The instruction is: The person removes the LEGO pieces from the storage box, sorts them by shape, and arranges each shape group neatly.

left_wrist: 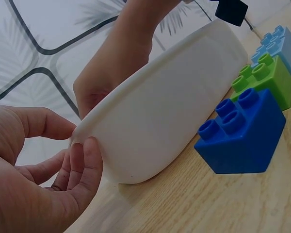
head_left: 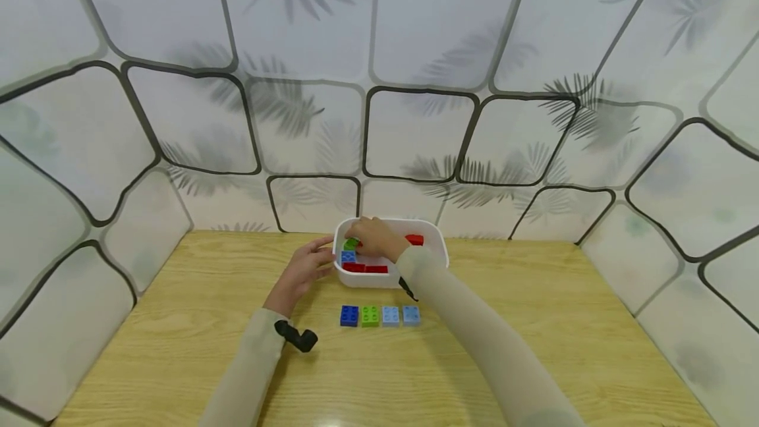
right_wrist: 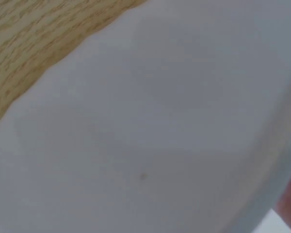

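Observation:
A white plastic tub (head_left: 440, 252) stands at the back of the table, holding toy building bricks. My right hand (head_left: 375, 238) reaches down into its left part, beside a green brick (head_left: 351, 244); its fingertips are hidden, so a grip does not show. Below lies a blue brick (head_left: 348, 256), with red bricks (head_left: 375, 269) along the near wall and another red piece (head_left: 414, 240) at the back. My left hand (head_left: 306, 271) touches the tub's left end from outside. In the left wrist view its fingertips (left_wrist: 90, 145) rest against the rim and outer wall.
In front of the tub, a row of bricks lies on the wooden table (head_left: 178, 328): a dark blue brick (head_left: 349, 315), a lime green brick (head_left: 370, 316) and two light blue bricks (head_left: 390, 315). Patterned white panels (head_left: 308, 130) enclose the back and sides.

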A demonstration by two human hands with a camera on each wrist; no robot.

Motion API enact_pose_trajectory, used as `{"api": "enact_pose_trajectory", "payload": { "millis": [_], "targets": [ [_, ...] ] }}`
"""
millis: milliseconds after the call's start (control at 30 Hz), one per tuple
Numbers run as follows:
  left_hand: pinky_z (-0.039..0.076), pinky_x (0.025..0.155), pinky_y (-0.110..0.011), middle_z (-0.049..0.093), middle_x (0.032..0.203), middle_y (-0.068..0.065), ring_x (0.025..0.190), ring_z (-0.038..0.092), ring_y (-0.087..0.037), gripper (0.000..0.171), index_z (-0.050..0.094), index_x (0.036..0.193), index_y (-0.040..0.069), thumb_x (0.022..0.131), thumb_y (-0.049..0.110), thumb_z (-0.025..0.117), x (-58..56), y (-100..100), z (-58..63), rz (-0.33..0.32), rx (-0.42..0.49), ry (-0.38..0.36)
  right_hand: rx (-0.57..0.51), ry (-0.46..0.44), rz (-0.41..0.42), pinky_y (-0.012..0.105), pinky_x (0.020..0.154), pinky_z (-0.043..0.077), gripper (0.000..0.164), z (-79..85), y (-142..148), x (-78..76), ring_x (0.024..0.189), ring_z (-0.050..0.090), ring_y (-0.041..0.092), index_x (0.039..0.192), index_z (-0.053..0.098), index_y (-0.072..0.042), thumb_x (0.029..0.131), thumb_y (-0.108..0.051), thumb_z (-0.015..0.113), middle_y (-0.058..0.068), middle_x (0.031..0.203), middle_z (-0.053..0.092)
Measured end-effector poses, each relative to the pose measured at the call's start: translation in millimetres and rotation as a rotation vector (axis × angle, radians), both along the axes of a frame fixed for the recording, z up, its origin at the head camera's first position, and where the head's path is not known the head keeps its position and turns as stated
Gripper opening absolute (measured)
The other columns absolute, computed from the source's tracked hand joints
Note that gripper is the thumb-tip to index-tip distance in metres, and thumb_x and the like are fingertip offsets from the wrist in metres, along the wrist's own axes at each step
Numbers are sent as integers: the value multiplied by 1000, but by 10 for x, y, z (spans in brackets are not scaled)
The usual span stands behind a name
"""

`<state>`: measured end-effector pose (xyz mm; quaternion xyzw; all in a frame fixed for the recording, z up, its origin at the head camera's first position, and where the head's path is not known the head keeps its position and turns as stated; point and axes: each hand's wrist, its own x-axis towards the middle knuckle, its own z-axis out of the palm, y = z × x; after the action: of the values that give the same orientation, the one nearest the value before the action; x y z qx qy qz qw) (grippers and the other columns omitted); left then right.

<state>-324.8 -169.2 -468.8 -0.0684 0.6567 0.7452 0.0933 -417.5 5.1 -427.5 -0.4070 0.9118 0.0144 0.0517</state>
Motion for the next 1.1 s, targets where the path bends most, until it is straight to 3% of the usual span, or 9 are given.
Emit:
{"api": "enact_pose_trajectory", "payload": {
  "millis": [433, 833, 1100],
  "targets": [
    [56, 92, -31, 49, 149, -24, 122, 58, -27, 55, 42, 155, 7, 101, 2, 54, 6, 14, 18, 4, 0, -8, 28, -14, -6, 45, 111, 45, 32, 60, 24, 22, 118, 60, 24, 124, 73, -11, 93, -18, 75, 5, 125, 71],
    [55, 98, -35, 48, 150, -24, 126, 55, -29, 55, 42, 155, 7, 102, 3, 53, 6, 18, -9, 12, 13, -30, 32, -32, -13, 42, 111, 46, 37, 4, 48, 26, 120, 62, 24, 129, 71, -11, 93, -19, 76, 5, 128, 71],
    [53, 102, -38, 48, 150, -23, 124, 56, -27, 55, 42, 155, 9, 102, 3, 53, 2, 10, 2, 13, 8, -18, 21, -7, 15, 39, 106, 51, 32, 8, 44, -2, 110, 66, 22, 122, 73, -11, 92, -21, 77, 4, 120, 74]
  ]
}}
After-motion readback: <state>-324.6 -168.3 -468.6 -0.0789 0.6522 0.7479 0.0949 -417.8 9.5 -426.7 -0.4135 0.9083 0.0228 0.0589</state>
